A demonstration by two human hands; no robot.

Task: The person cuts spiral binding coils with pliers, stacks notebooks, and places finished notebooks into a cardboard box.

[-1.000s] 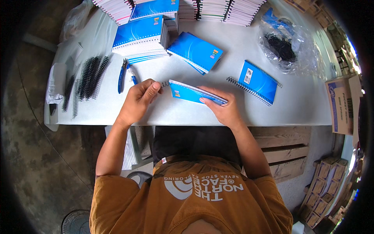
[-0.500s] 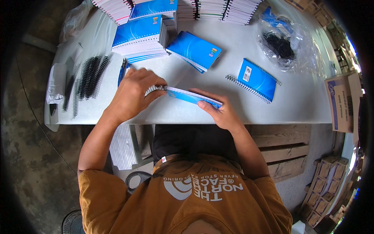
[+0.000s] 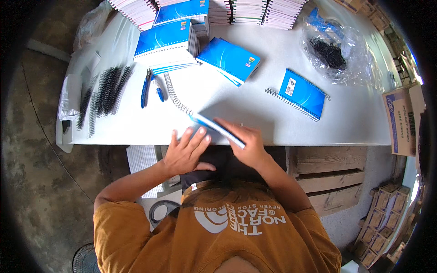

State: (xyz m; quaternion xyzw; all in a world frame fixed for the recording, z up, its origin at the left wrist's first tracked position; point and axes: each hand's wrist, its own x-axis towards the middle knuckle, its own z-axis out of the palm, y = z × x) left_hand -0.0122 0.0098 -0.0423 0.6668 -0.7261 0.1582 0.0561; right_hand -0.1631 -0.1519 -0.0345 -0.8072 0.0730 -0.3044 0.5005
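A small blue-covered notebook (image 3: 215, 127) stands nearly edge-on at the table's front edge, gripped by my right hand (image 3: 248, 144). From its far left end a clear or grey spiral binding coil (image 3: 176, 99) trails away over the table. My left hand (image 3: 187, 151) is open beside the notebook, fingers spread over the front edge, holding nothing. Further off lie blue-handled pliers (image 3: 145, 89) and a blue-and-white pen-like tool (image 3: 157, 89). To the right rests another blue notebook (image 3: 304, 93) with a coil along its near side and another along its far side.
Stacks of blue notebooks (image 3: 165, 40) stand at the back left, with two or more loose ones (image 3: 230, 59) beside them. Black coils (image 3: 109, 91) lie at left. A plastic bag (image 3: 334, 50) of black coils sits back right, and a cardboard box (image 3: 400, 120) at the right edge.
My left hand has let go of the coil, come nearer and spread its fingers. My right hand has tilted the notebook and brought it closer; the coil now stretches out over the table.
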